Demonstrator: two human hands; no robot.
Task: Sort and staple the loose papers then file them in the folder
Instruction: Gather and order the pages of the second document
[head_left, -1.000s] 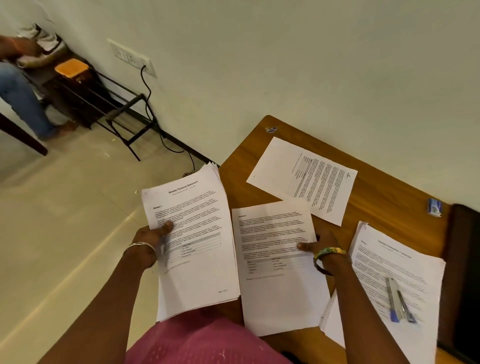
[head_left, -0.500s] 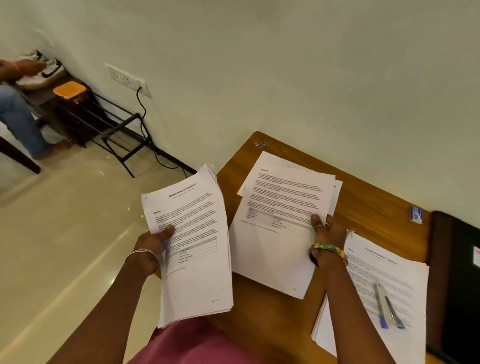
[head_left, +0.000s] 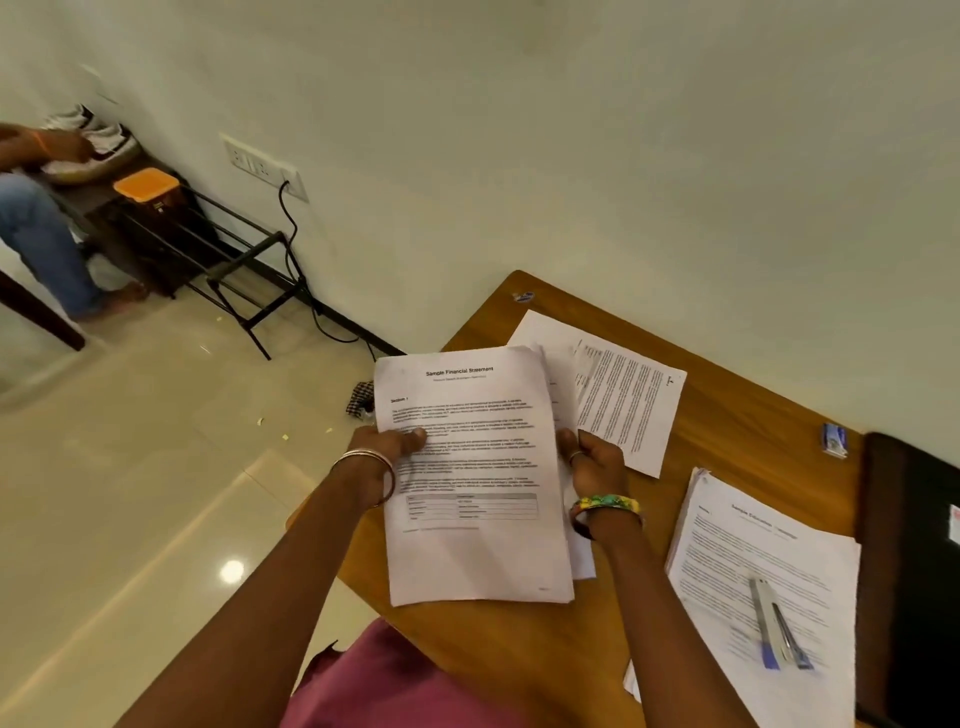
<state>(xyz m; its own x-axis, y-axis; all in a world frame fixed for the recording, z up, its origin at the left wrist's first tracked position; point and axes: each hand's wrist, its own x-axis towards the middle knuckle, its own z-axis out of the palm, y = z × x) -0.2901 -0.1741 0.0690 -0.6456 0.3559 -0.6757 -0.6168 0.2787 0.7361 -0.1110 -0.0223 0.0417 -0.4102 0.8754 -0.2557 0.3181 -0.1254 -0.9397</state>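
Note:
A stack of printed papers (head_left: 475, 540), headed "Sample Financial Statement", is held over the wooden table (head_left: 737, 405). My left hand (head_left: 387, 449) grips its left edge with the thumb on the top page. My right hand (head_left: 595, 460) holds the right edge, where a page sticks out behind the stack. A loose printed sheet (head_left: 631, 400) lies on the table beyond my right hand. To the right lies a second stack of papers (head_left: 743, 561) with a stapler (head_left: 774, 623) on top. A black folder (head_left: 914, 571) lies at the far right edge.
A small blue staple box (head_left: 835, 440) sits by the wall. A black metal rack (head_left: 244, 270) and a cable stand on the floor to the left. A seated person (head_left: 36, 223) is at the far left. The table's left edge drops to tiled floor.
My left hand has brought its stack rightward over the table. My right hand left the sheet it slid onto the far page and now holds the stack's right edge.

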